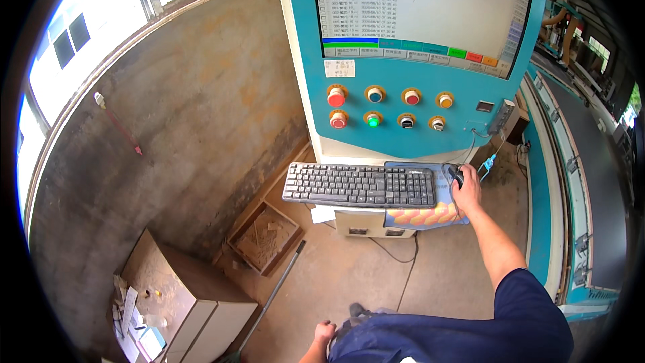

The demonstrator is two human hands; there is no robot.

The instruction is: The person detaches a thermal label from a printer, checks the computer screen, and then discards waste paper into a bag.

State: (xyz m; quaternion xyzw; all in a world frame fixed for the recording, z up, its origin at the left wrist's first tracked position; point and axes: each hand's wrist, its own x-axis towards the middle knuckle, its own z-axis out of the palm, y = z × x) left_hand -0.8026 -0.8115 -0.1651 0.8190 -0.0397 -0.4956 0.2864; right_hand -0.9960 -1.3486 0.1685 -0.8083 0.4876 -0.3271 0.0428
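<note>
Mouse of black plastic [457,176], small and rounded, lies on a blue sheet-like mat with a patch of yellow and pink hexagons [430,215], just right of the long black keyboard with pale-marked keys [359,185]. Only the dark left part of its shell shows; the rest is hidden beneath the bare right hand [467,190], so its buttons cannot be made out. That hand's grip is closed over the mouse, fingers curving forward along it, the forearm reaching up from a short navy sleeve [531,302].

The bare left hand [325,331] hangs low beside the body, apart from the keyboard; whether its grip is open or closed, I cannot tell.

The keyboard overlaps the mat's left part. Behind both rises a teal machine console [396,142] carrying a wide, lit rectangular screen [443,7] with rows of text at its left, and two rows of round controls, among them a glowing green push button [373,122].
</note>
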